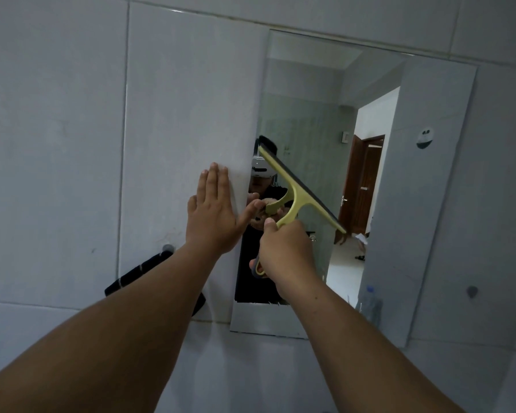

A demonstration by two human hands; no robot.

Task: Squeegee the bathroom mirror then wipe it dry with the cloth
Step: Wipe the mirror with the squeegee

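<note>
The bathroom mirror (414, 204) hangs on the grey tiled wall, right of centre. My right hand (283, 251) grips the handle of a yellow-green squeegee (298, 189). Its dark rubber blade lies slanted against the glass, running from the mirror's left edge down to the right. My left hand (212, 216) rests flat and open on the wall tile beside the mirror's left edge, thumb reaching toward the squeegee's neck. A dark striped cloth (140, 272) hangs from a wall hook (168, 248) at lower left, partly hidden behind my left forearm.
The mirror reflects a person wearing a headset, a brown door and a bright doorway. A plastic bottle (370, 305) shows at the mirror's lower right. A small round sticker (425, 138) and a dark mark (472, 291) sit on the mirror's right part.
</note>
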